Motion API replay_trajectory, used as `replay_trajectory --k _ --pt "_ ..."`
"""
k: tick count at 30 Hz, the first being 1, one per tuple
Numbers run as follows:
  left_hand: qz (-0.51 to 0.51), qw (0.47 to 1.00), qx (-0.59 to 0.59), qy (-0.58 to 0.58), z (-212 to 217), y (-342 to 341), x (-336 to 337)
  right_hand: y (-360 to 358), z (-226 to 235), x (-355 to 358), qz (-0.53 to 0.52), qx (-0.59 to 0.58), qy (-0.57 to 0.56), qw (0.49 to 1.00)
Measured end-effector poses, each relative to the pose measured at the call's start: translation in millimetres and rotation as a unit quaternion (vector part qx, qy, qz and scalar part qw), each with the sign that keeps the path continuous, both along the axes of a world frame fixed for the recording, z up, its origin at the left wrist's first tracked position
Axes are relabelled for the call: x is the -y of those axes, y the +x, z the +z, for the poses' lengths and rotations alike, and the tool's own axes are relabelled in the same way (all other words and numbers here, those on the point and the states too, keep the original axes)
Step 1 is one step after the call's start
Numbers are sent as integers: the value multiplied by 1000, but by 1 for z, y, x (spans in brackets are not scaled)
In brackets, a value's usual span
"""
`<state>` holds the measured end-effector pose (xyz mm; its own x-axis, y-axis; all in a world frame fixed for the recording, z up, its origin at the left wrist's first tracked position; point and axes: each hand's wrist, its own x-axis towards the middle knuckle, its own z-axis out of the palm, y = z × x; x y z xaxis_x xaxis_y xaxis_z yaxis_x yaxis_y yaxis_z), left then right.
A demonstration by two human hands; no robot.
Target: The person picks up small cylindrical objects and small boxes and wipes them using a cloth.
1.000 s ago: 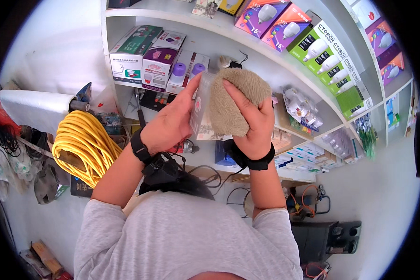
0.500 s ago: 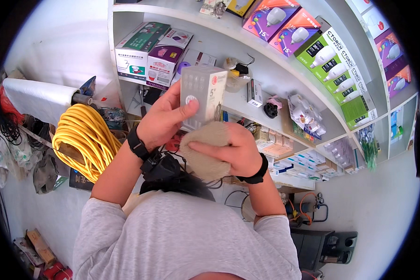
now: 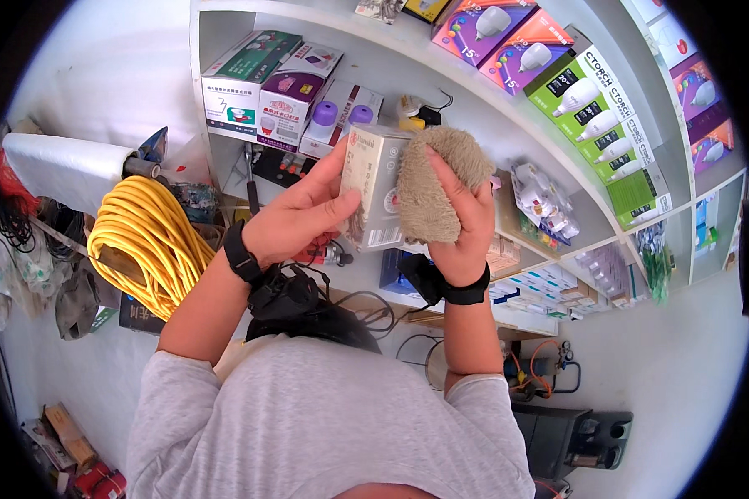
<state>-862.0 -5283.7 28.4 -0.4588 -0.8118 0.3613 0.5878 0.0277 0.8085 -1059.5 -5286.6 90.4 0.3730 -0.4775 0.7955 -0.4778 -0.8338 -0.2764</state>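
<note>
My left hand [image 3: 295,218] grips a small pale cardboard box [image 3: 376,187] by its left side, thumb across the front. The box is held up in front of the shelf, with a printed face and a barcode showing. A fluffy tan cloth [image 3: 441,179] is bunched in my right hand [image 3: 468,237], fingers pressed over it. The cloth lies against the right side of the box, covering part of it. Both wrists wear black straps.
White shelves hold green and purple bulb boxes [image 3: 254,83], more bulb boxes [image 3: 595,121] and a plastic-wrapped pack [image 3: 545,200]. A coil of yellow hose or cable [image 3: 146,241] hangs at left, beside a white roll [image 3: 66,165]. Dark equipment [image 3: 570,437] stands lower right.
The box has been turned, so a different face shows. My right hand has moved up and to the right with the cloth, from below the box to its right side.
</note>
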Motion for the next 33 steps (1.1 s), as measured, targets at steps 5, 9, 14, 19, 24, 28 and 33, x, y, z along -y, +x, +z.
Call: replay_trajectory --k 5,9,14,19,24,28,33 --pt "47 995 32 -85 3 -3 1 9 -1 -5 -3 8 -27 1000" --pt "81 991 51 -96 0 -3 3 13 -2 -8 17 -57 -30 998" --pt "60 994 -50 70 5 -5 0 0 -17 -8 59 -122 -24 991" --pt "-22 970 -125 207 -2 3 12 -9 -25 -12 25 -169 -116 978" --pt "-11 973 -115 200 3 -14 2 -7 -45 -2 24 -126 -176 976" --pt "13 989 -113 100 -6 -6 5 -6 -47 -4 56 -194 -159 966" --pt "124 989 73 -21 -1 -2 2 -24 -51 -16 108 -217 -56 969"
